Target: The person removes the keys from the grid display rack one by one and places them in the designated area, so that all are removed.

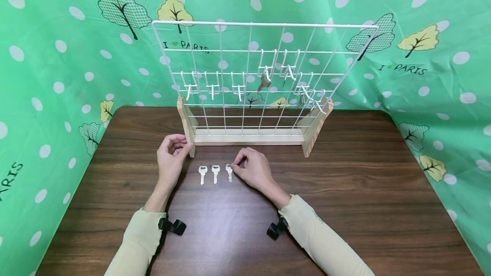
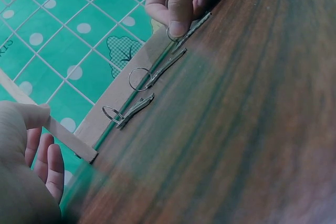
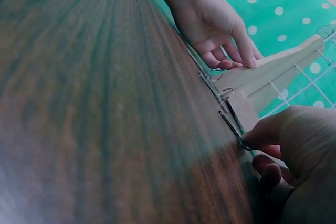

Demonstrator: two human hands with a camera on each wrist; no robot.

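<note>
Three silver keys with wire rings lie in a row on the table before a white wire grid rack: the left key (image 1: 203,174), the middle key (image 1: 215,173) and the right key (image 1: 229,175). My right hand (image 1: 254,168) pinches the right key by its ring end, seen in the left wrist view at the ring (image 2: 170,34). My left hand (image 1: 171,160) holds the rack's left wooden leg (image 1: 187,127) between thumb and fingers; part of its grip is hidden behind the wood.
White hooks (image 1: 212,91) hang on the grid at several places. A brownish key (image 1: 264,83) hangs from an upper hook. The rack's wooden base bar (image 1: 249,139) runs just behind the loose keys. A green patterned cloth (image 1: 61,54) stands behind the dark wooden table (image 1: 364,173).
</note>
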